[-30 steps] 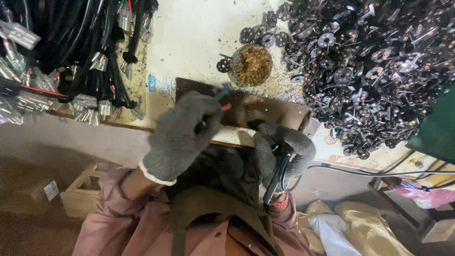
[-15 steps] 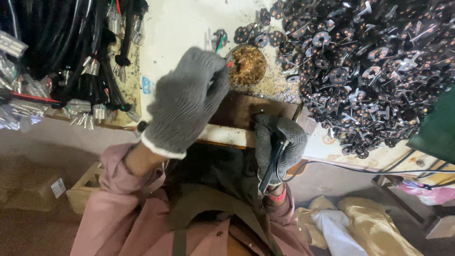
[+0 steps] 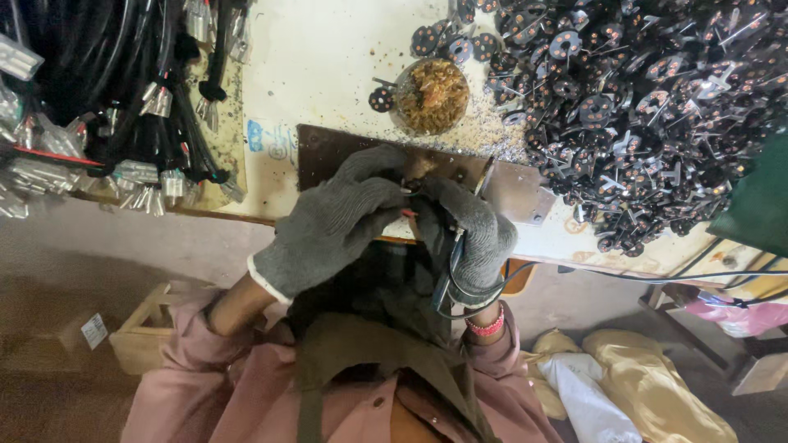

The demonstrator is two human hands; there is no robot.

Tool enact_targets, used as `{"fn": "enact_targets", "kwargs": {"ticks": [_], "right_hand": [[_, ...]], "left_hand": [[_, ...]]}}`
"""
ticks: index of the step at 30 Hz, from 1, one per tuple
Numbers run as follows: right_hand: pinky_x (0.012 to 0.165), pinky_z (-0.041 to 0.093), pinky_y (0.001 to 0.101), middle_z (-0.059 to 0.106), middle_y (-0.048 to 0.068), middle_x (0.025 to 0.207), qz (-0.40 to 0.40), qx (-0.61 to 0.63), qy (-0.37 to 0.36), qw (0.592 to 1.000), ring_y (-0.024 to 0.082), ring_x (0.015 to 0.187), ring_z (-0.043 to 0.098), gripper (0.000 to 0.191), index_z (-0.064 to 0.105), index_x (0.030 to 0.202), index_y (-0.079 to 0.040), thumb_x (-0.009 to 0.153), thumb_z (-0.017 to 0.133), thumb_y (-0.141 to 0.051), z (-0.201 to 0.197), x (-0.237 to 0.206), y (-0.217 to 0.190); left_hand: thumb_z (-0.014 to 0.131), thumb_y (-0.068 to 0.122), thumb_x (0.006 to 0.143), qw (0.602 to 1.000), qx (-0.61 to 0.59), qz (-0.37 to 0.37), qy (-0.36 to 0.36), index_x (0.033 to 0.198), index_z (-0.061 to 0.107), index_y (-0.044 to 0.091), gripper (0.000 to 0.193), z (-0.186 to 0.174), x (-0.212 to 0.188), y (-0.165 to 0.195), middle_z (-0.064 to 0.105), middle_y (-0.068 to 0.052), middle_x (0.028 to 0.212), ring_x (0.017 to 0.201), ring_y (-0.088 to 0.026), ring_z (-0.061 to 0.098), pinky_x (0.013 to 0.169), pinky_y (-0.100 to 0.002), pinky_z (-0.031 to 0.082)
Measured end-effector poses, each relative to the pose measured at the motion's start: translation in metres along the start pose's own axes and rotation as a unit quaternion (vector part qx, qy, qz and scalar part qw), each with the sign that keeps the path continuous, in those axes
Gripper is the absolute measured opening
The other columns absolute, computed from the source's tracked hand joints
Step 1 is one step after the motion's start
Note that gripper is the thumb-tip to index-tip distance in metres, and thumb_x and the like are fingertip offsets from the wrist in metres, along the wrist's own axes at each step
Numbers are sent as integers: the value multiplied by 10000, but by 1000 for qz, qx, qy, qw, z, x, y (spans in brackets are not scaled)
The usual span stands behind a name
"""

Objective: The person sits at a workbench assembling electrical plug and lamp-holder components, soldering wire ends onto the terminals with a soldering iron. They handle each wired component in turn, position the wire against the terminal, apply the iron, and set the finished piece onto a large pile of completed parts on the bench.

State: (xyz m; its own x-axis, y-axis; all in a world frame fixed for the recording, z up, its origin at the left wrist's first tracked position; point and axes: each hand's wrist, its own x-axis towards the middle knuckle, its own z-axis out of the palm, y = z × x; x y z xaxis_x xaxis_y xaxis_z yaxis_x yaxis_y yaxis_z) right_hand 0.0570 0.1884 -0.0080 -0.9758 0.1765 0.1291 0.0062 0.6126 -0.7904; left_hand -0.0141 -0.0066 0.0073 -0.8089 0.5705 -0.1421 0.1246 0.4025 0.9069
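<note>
Your left hand (image 3: pixel 341 217) just dropped from the dish (image 3: pixel 431 94) at 12 o'clock, fingers now pinching something small against the tool (image 3: pixel 447 271) your right hand (image 3: pixel 472 238) grips over the plate (image 3: pixel 328 152).

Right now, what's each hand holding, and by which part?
Right hand grips a dark corded tool around its handle. Left hand pinches something small at its fingertips; what it is cannot be told.

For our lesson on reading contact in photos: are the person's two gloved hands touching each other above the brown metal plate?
Touching. The head view shows the left hand and right hand with their fingertips pressed together, no gap visible, above the brown plate.
</note>
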Motion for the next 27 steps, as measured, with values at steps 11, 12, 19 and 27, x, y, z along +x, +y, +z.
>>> {"fn": "enact_targets", "kwargs": {"ticks": [11,12,19,27], "right_hand": [[730,577,352,765,108,1002,14,-47,-23,999,257,804,745,435,693,1140,-68,777,915,-159,2,-18,14],[692,564,359,766,108,951,37,-81,-38,995,261,749,731,474,721,1126,-71,719,934,-188,2,-20,16],[780,592,338,755,117,1046,-12,-13,0,1000,255,877,758,413,670,1175,-72,852,911,-164,3,-6,5],[765,598,316,761,81,988,34,-11,-10,999,229,831,773,374,721,1177,-85,851,904,-107,1,11,-16]], "left_hand": [[703,95,938,999,14,19,47,1058,647,70,134,14,4,3,666,-140,1113,1007,-360,687,817,-412,573],[700,90,902,998,-23,45,42,1033,638,81,145,13,5,3,644,-165,1146,1033,-377,673,814,-411,568],[692,93,929,998,43,47,26,1154,670,128,229,8,16,-4,672,-88,1124,943,-328,705,752,-415,572],[683,187,967,989,140,39,-4,1040,632,114,116,10,20,-9,639,-105,1019,833,-326,682,657,-443,540]]}}
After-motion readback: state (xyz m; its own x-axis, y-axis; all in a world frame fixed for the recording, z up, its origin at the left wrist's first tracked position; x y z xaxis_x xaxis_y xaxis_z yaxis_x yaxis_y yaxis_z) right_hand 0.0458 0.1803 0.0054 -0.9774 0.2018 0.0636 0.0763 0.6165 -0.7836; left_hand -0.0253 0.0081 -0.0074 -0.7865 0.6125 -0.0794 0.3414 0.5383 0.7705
